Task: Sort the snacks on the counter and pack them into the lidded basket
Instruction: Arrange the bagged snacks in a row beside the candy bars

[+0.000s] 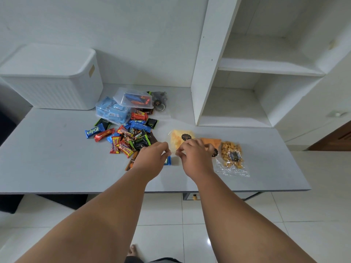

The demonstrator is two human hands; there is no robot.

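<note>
A clear bag of yellow chips point(179, 138) with a black round label lies at the counter's middle. My left hand point(152, 158) and my right hand point(195, 158) both pinch its near clear edge. To its right lie an orange chip bag point(211, 142) and a clear bag of golden nuggets point(231, 153). A heap of wrapped chocolate bars point(131, 137) spreads to the left. The white lidded basket point(51, 78) stands at the back left with its lid on.
Two clear plastic boxes point(123, 105) with blue and orange packets sit behind the heap, beside a clear bag of dark snacks point(159, 101). White shelving point(247, 73) rises at the back right. The grey counter point(47, 149) ends at a front edge above a tiled floor.
</note>
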